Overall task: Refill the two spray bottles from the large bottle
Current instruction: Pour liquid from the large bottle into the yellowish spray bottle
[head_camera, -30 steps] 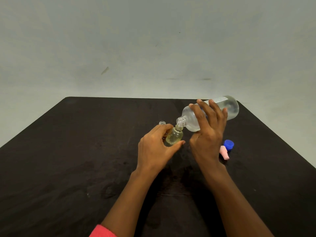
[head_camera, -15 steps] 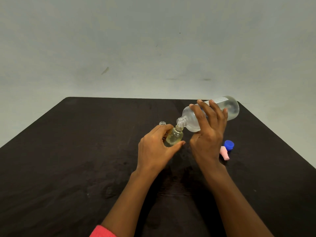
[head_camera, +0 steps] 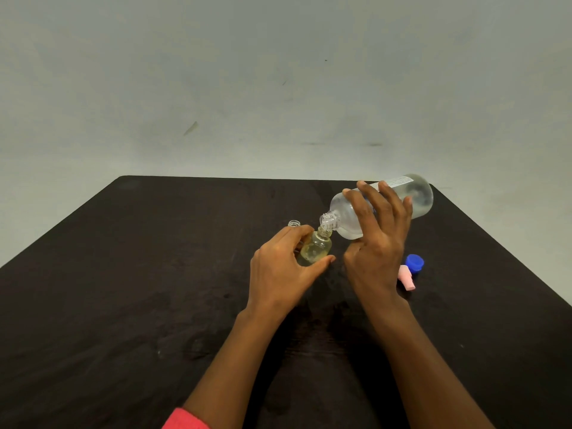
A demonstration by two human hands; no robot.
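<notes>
The right hand [head_camera: 376, 252] grips the large clear bottle [head_camera: 345, 218] with its fingers [head_camera: 371, 202] curled over the body. The bottle is tipped nearly flat, its open mouth touching the neck of a small spray bottle [head_camera: 315, 247]. The left hand [head_camera: 278, 270] pinches that small bottle, which holds yellowish liquid, between thumb and fingers. Both bottles sit toward the far right corner of the dark tabletop [head_camera: 154, 274]. Just behind the left hand, only the threaded neck of a second small bottle [head_camera: 294, 223] shows. A blue cap [head_camera: 414, 263] and a pink cap [head_camera: 406, 277] lie beside the right hand near the right edge. A pale wall [head_camera: 278, 72] stands beyond. Any stream of liquid is too fine to make out.
</notes>
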